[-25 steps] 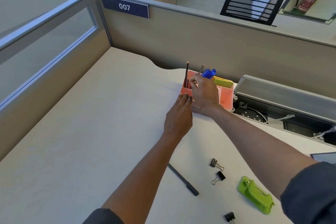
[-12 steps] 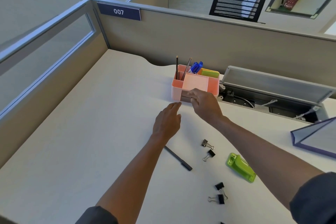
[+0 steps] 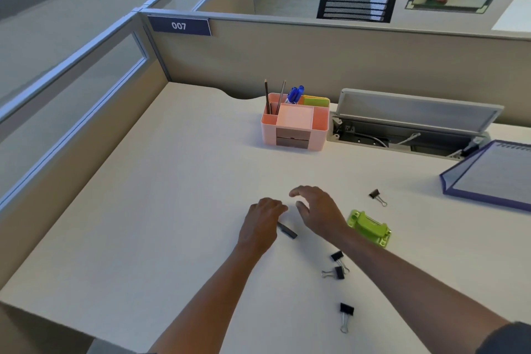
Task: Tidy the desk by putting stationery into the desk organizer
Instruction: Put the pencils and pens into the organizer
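The pink desk organizer (image 3: 269,133) stands at the back of the desk with pencils (image 3: 267,96), blue pens (image 3: 296,94) and green-yellow notes (image 3: 316,101) in it. A dark pen (image 3: 288,231) lies on the desk, mostly under my left hand (image 3: 262,223), whose fingers curl over it. My right hand (image 3: 319,210) hovers just to the right of it, loosely open and holding nothing. A green stapler (image 3: 369,227) lies right of my right wrist. Several black binder clips lie loose: one (image 3: 377,197) far right, two (image 3: 336,264) by my right forearm, one (image 3: 346,314) near the front.
An open cable tray with a raised grey lid (image 3: 416,110) sits right of the organizer. A blue-edged folder (image 3: 488,178) lies at the right edge. Partition walls (image 3: 287,60) close off the back and left of the desk (image 3: 161,210).
Both hands have drawn back from the organizer toward me. My left hand has come down over the dark pen, and my right hand now hovers beside it.
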